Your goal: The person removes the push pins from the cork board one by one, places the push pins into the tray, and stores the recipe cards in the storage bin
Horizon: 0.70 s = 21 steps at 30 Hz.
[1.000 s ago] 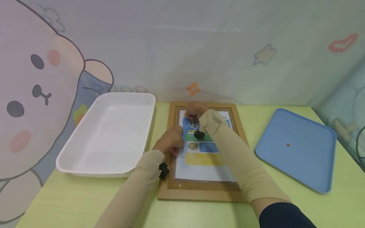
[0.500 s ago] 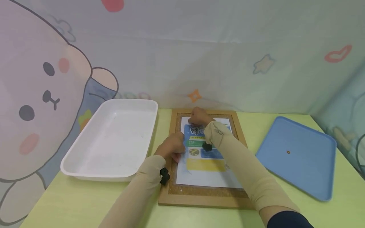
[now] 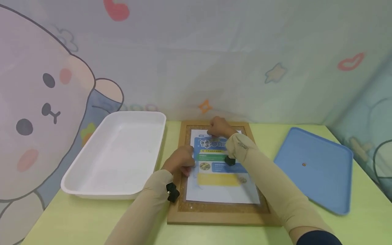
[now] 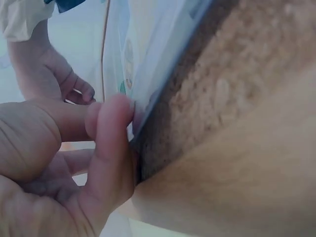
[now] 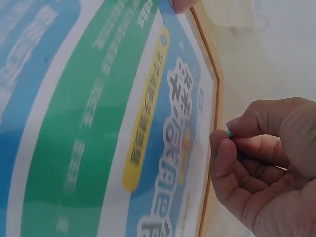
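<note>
A printed poster (image 3: 222, 194) lies on a cork board (image 3: 211, 207) with a wooden frame. My left hand (image 3: 180, 160) is at the poster's left edge; in the left wrist view its thumb and forefinger (image 4: 116, 128) pinch there, close against the cork. Near the top of the poster, my right hand (image 3: 219, 127) has its fingers curled. The right wrist view shows that hand's thumb and fingertips pinching a small turquoise object (image 5: 229, 133), mostly hidden, close by the far frame edge. What kind of thing it is, I cannot tell.
A deep white tray (image 3: 114, 195) stands left of the board. To the right is a flat blue tray (image 3: 321, 183) with a tiny brownish ring-like thing (image 3: 304, 164) on it. Behind the light green table (image 3: 92, 221) hangs a printed cloth backdrop (image 3: 190, 68).
My right hand has shifted right and slightly away along the poster's top, uncovering more of its title. My left hand keeps its place at the left edge. The head view has tilted up slightly.
</note>
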Each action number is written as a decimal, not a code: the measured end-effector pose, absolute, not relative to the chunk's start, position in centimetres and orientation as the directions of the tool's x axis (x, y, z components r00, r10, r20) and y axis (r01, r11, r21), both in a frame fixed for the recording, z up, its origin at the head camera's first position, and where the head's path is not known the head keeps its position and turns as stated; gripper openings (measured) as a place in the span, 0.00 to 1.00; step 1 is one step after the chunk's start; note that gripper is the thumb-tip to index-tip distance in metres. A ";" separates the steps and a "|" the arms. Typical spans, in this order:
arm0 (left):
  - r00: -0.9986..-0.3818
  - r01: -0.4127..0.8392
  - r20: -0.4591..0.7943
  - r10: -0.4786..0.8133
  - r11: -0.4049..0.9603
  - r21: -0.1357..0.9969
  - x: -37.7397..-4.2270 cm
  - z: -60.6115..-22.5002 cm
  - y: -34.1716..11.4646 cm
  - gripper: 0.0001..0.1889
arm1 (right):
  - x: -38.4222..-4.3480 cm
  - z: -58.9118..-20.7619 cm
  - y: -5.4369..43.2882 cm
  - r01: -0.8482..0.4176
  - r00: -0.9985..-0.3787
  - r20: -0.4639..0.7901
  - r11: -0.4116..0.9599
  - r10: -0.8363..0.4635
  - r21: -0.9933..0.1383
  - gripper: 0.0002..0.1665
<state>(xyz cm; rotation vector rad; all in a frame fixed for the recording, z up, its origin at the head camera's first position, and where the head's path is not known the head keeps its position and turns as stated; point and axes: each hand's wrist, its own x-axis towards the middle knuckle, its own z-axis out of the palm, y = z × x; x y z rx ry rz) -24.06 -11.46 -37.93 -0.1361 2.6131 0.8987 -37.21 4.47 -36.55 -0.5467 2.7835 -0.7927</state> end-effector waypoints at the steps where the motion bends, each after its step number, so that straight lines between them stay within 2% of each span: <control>1: -0.928 -0.211 -0.371 0.030 0.778 0.591 -24.0 -38.2 -11.6 0.36 | -37.0 -36.6 4.8 -0.284 -0.912 -0.096 0.782 -0.399 -0.555 0.24; 5: -0.939 -0.226 -0.342 0.024 0.709 0.669 -23.6 -38.5 -12.0 0.40 | -36.4 -36.7 5.9 -0.260 -0.911 -0.122 0.778 -0.394 -0.572 0.26; 8: -0.946 -0.248 -0.323 0.000 0.640 0.727 -23.4 -37.8 -12.4 0.36 | -36.2 -36.4 6.5 -0.274 -0.914 -0.104 0.787 -0.392 -0.552 0.27; 13: -0.945 -0.281 -0.326 -0.013 0.539 0.794 -23.5 -36.4 -13.0 0.07 | -35.9 -35.1 7.6 -0.304 -0.916 -0.035 0.748 -0.400 -0.590 0.27; 17: -0.947 -0.280 -0.321 -0.002 0.495 0.822 -23.3 -36.1 -13.2 0.10 | -35.1 -34.0 8.8 -0.312 -0.914 0.006 0.693 -0.406 -0.649 0.25; 21: -0.954 -0.274 -0.299 -0.020 0.457 0.846 -22.9 -35.6 -13.8 0.09 | -34.3 -32.8 9.8 -0.326 -0.913 0.039 0.670 -0.406 -0.666 0.20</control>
